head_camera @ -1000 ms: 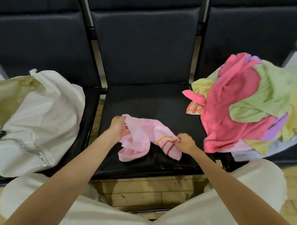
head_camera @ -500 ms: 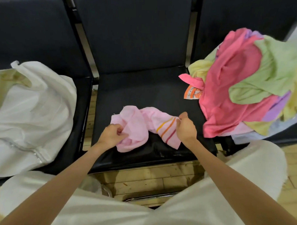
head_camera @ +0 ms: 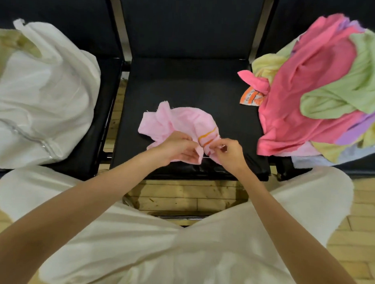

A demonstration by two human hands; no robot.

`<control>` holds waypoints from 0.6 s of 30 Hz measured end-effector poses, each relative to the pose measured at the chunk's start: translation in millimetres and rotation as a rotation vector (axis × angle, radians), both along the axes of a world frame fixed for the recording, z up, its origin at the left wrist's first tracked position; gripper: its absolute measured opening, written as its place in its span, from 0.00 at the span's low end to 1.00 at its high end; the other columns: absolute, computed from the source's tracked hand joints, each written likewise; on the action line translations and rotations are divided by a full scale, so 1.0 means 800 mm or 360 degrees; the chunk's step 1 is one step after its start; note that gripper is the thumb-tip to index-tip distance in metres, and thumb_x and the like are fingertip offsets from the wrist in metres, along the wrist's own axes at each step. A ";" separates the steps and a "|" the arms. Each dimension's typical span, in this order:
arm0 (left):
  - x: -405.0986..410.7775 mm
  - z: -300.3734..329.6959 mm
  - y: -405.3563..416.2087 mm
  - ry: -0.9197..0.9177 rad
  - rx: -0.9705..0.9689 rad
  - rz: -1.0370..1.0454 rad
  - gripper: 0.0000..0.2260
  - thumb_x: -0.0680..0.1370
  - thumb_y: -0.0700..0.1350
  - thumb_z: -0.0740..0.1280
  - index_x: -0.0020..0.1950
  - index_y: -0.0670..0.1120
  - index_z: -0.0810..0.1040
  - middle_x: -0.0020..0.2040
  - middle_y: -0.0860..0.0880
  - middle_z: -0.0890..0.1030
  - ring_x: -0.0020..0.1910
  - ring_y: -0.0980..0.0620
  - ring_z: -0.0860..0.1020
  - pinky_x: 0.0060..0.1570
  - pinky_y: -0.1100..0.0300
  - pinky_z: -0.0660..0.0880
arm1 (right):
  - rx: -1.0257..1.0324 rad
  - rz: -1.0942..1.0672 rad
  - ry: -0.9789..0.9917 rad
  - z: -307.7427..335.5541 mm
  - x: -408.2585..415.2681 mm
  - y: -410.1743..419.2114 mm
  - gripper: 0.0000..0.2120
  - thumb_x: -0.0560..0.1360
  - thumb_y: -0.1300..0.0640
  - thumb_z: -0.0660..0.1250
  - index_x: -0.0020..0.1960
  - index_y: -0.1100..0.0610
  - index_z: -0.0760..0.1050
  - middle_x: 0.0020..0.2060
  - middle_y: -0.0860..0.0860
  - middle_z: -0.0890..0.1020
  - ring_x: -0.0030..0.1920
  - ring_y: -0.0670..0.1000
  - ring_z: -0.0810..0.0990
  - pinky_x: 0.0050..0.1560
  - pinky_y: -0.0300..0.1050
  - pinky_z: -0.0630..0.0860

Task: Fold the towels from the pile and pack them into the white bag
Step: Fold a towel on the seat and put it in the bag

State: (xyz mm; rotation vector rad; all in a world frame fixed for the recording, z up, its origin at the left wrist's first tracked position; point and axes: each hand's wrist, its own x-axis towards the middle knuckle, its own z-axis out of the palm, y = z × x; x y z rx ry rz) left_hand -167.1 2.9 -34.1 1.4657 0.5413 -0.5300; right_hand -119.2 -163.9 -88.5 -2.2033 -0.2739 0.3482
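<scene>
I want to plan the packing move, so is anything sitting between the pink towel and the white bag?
Nothing visible. The pink towel, held by both hands, lies on the middle seat; the white bag sits on the next seat.

Three black padded chair seats [head_camera: 190, 88] stand in a row; one crumpled pale pink towel with orange stripes [head_camera: 174, 122] lies on the middle seat; one white fabric bag [head_camera: 45, 98] sits left of it; one heaped pile of mixed-colour towels [head_camera: 315, 93] sits right of it; two bare hands meet over the middle seat, the left hand [head_camera: 178, 149] and the right hand [head_camera: 228, 153].
</scene>
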 end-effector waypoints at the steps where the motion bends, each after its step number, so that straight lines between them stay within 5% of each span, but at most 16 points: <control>1: -0.001 -0.007 -0.001 0.0048 -0.0002 0.0013 0.05 0.75 0.32 0.66 0.40 0.37 0.79 0.35 0.41 0.83 0.35 0.46 0.83 0.38 0.57 0.81 | -0.0006 0.0045 0.0015 0.001 -0.003 -0.003 0.10 0.72 0.72 0.64 0.45 0.64 0.84 0.44 0.56 0.84 0.42 0.49 0.77 0.38 0.23 0.68; 6: 0.001 -0.045 0.010 0.0111 0.0354 -0.0020 0.07 0.78 0.37 0.64 0.54 0.36 0.78 0.46 0.41 0.82 0.38 0.48 0.82 0.39 0.58 0.79 | -0.0109 0.0270 0.0101 -0.007 -0.003 -0.006 0.12 0.75 0.69 0.62 0.50 0.63 0.83 0.49 0.55 0.84 0.49 0.51 0.80 0.54 0.44 0.76; 10: 0.015 -0.042 0.037 -0.0110 0.0742 -0.0001 0.06 0.78 0.37 0.62 0.47 0.41 0.78 0.42 0.46 0.82 0.33 0.53 0.80 0.29 0.65 0.74 | -0.0338 0.0354 0.0101 -0.010 -0.002 0.001 0.09 0.74 0.57 0.68 0.46 0.63 0.82 0.45 0.56 0.84 0.45 0.54 0.81 0.52 0.52 0.78; 14: 0.055 -0.040 0.072 -0.0331 0.1252 0.0043 0.08 0.77 0.37 0.61 0.46 0.41 0.80 0.45 0.45 0.83 0.40 0.49 0.81 0.37 0.57 0.77 | -0.0701 0.0469 0.0013 -0.008 -0.005 0.010 0.20 0.68 0.42 0.73 0.38 0.60 0.76 0.35 0.55 0.81 0.36 0.52 0.78 0.37 0.46 0.76; 18: 0.116 -0.053 0.104 -0.0370 0.1714 -0.0014 0.10 0.78 0.40 0.63 0.57 0.39 0.78 0.57 0.41 0.79 0.56 0.44 0.77 0.54 0.54 0.75 | -0.0783 0.0611 0.0048 -0.002 -0.007 0.022 0.19 0.69 0.44 0.73 0.42 0.56 0.67 0.34 0.47 0.71 0.37 0.48 0.71 0.36 0.41 0.69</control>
